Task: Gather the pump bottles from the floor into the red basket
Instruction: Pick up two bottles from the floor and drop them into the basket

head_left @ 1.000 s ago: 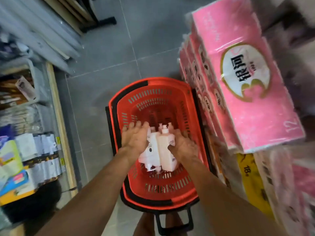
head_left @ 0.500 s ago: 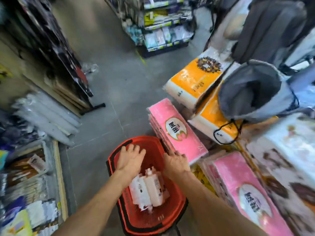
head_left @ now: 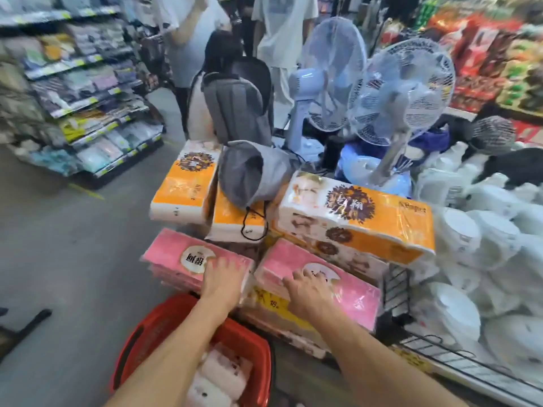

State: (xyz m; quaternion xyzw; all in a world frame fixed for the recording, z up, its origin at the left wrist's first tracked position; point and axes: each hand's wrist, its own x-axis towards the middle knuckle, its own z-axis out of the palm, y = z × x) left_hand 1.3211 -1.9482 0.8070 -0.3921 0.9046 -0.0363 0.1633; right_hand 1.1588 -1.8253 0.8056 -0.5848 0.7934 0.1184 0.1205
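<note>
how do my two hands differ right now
The left hand lies flat, fingers spread, on the left pink pack; the right hand rests on the right pink pack, fingers slightly bent. The left forearm crosses over the red basket; the right does not. Both hold nothing.

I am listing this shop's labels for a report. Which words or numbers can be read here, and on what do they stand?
"18": on the yellow tag below the right pink pack.
Chinese characters on the oval label of the left pink pack: upside down and too blurred to read.
Print on the orange packs: too blurred to read.
Shelf price tags: too small to read.
</note>
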